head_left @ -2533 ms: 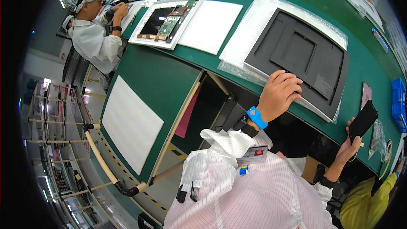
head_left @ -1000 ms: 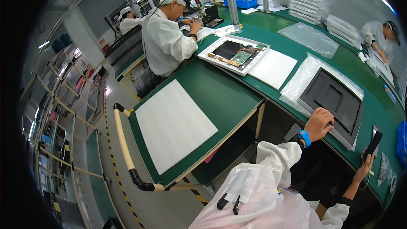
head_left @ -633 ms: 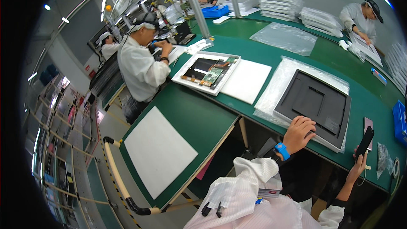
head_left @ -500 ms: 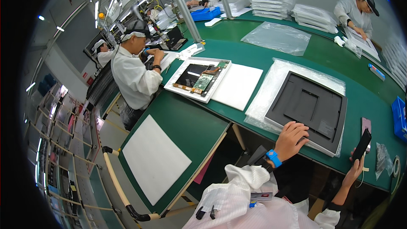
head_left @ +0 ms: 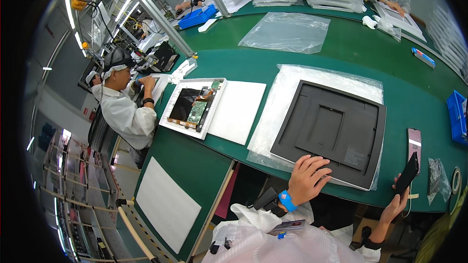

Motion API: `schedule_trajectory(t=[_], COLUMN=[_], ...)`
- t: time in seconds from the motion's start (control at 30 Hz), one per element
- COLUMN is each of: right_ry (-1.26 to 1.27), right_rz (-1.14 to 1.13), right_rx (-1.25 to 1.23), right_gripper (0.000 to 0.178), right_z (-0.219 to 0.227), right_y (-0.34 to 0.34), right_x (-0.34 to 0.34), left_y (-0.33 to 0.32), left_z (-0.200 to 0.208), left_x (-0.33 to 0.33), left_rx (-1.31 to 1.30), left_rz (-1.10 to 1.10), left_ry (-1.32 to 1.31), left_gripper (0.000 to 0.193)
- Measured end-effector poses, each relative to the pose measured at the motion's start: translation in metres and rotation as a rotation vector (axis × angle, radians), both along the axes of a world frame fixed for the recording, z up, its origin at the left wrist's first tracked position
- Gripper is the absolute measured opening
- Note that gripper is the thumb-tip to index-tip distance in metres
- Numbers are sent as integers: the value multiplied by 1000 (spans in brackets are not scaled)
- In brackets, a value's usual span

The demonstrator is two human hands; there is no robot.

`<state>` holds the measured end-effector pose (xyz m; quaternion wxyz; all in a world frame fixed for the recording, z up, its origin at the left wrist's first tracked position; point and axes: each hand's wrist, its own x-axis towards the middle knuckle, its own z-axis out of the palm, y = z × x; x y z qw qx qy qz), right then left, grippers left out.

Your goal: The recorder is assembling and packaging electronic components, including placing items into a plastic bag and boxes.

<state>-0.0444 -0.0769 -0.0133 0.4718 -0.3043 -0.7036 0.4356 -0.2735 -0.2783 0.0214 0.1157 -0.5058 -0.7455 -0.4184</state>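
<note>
My left hand [head_left: 307, 178], with a blue wristband, rests on the near edge of a large black panel [head_left: 363, 122]. Its fingers are stretched out and slightly apart. The panel has a recessed middle and a white rim, and lies on a white sheet [head_left: 273, 122] in clear plastic. At the right, my right hand [head_left: 396, 205] grips a slim black phone-shaped object [head_left: 407, 174], held tilted above the table edge. Just beyond it, a pinkish phone [head_left: 414, 141] lies on the green table. A thin pale cable [head_left: 410, 198] hangs beside my right hand.
Left of the panel sit a white pad [head_left: 239, 112] and a white housing [head_left: 217, 102] with a circuit board inside. A white sheet [head_left: 168, 204] covers part of the lower table. A tape roll [head_left: 455, 190] and blue bin [head_left: 457, 122] stand right. A co-worker [head_left: 124, 107] works at left.
My view has shifted, so the table and its objects appear farther left. My left hand stays on the panel's edge, and my right hand still holds the black phone-shaped object.
</note>
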Motion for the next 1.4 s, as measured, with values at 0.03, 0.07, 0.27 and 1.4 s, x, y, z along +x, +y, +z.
schedule_trajectory(t=[0.03,0.07,0.27,1.4], right_ry=[33,65,191,-135], right_rz=[-8,-16,1,-114], right_rx=[-23,-45,-100,115], right_gripper=[67,66,59,62], right_z=[3,5,5,38], right_y=[-1,-2,-9,-21], right_x=[-1,-2,-5,-16], left_y=[1,1,-3,7], left_z=[0,0,5,18], left_x=[1,1,4,10], left_rx=[-5,-9,-39,-5], left_rz=[1,-5,36,-6], left_ry=[-3,-6,5,169], left_gripper=[18,18,17,10])
